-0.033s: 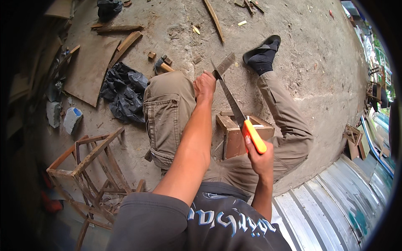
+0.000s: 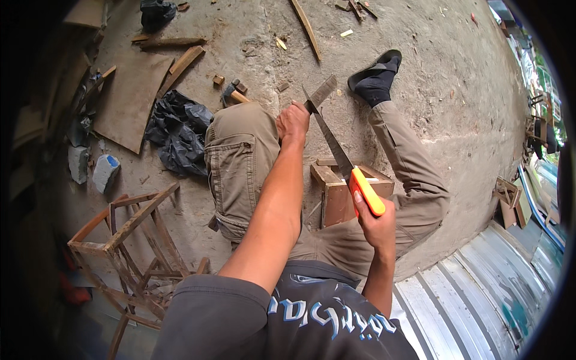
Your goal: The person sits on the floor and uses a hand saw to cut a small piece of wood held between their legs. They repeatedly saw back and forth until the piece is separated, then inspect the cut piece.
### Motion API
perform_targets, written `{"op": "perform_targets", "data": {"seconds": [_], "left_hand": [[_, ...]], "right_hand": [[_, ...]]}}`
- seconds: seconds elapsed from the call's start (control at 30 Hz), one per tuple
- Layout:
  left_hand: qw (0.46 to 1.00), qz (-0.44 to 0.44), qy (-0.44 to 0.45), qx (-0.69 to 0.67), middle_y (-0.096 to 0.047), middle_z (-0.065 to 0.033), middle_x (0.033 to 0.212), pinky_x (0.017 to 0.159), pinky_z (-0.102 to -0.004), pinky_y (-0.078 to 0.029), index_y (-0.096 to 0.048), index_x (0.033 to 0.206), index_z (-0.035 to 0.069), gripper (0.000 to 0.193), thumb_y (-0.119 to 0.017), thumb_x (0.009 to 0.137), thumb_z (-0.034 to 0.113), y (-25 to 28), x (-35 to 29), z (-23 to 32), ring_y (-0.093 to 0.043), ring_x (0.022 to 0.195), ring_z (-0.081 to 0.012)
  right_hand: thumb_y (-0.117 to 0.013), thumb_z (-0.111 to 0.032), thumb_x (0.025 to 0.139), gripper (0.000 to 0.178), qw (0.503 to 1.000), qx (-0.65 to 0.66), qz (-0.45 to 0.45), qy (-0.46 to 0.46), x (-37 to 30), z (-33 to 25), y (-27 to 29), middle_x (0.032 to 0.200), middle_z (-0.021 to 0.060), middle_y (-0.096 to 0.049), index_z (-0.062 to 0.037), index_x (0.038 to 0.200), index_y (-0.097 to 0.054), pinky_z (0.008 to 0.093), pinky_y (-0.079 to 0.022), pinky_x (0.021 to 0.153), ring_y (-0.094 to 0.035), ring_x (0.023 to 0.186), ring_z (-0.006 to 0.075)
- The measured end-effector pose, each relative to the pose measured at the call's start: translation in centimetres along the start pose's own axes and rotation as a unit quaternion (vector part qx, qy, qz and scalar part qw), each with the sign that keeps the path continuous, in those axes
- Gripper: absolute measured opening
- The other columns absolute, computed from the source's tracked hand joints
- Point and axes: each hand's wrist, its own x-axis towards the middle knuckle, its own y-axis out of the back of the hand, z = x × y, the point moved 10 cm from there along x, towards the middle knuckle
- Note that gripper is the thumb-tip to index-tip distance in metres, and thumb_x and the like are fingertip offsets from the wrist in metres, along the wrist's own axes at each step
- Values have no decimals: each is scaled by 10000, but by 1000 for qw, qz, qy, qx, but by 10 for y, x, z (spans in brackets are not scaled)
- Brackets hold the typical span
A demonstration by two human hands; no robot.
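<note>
My right hand is wrapped round the orange and yellow handle of a handsaw. The saw's dark blade slants up and left, and near its tip it crosses a piece of wood. That wood is gripped by my left hand, whose closed fist sits beside my bent left knee; the wood's far end sticks out past the blade. Whether the teeth have cut into it I cannot tell. Below the blade, between my legs, stands a small brown wooden box-like stool.
On the left stand a wooden frame and a crumpled black plastic bag. Past my left knee lies a hammer. A flat board, wood strips and concrete chunks litter the floor. Corrugated metal sheets lie at lower right.
My right hand and the saw handle have shifted slightly back and to the right. My left hand and the wood keep their place.
</note>
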Motion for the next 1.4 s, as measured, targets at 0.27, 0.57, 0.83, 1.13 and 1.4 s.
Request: {"op": "perform_targets", "data": {"seconds": [0.27, 0.57, 0.83, 1.13, 1.4], "left_hand": [[997, 10, -79, -5, -679, -262, 828, 739, -494, -534, -712, 763, -26, 575, -329, 970, 350, 8, 6, 3, -680, 787, -422], [991, -58, -118, 4, -673, -280, 913, 827, -505, -513, -712, 861, -27, 615, -285, 994, 395, 12, -7, 1, -658, 879, -448], [989, -19, -143, -42, -657, -302, 897, 733, -522, -507, -694, 777, -45, 592, -328, 983, 372, 39, -16, -3, -651, 830, -455], [942, 204, -256, -77, -600, -194, 877, 854, -430, -345, -640, 823, -14, 404, -402, 968, 278, 109, -15, -43, -529, 871, -336], [979, 105, -56, -166, -650, -285, 817, 732, -544, -476, -635, 887, -21, 396, -416, 943, 304, 74, 13, -56, -636, 787, -469]], "right_hand": [[-659, -226, 919, 383, 995, -41, -9, 85, -24, 10, -33, 505, 7, -424, 9, 644, -533, 303, -300, 448, -338, 489, 88], [-646, -262, 933, 403, 995, 63, -49, 58, -47, 29, -64, 537, -40, -442, -22, 637, -516, 277, -293, 453, -352, 498, 68], [-691, -205, 890, 349, 993, 29, -88, 69, -68, 14, -72, 545, -10, -461, -4, 661, -521, 277, -331, 470, -385, 517, 70], [-739, -177, 837, 342, 976, -34, -94, 193, -75, -15, -97, 495, 60, -455, 11, 636, -536, 295, -341, 435, -392, 441, 114], [-703, -214, 879, 335, 987, -55, -109, 106, -25, -46, -86, 513, 41, -501, 20, 678, -570, 286, -352, 454, -428, 479, 84]]}}
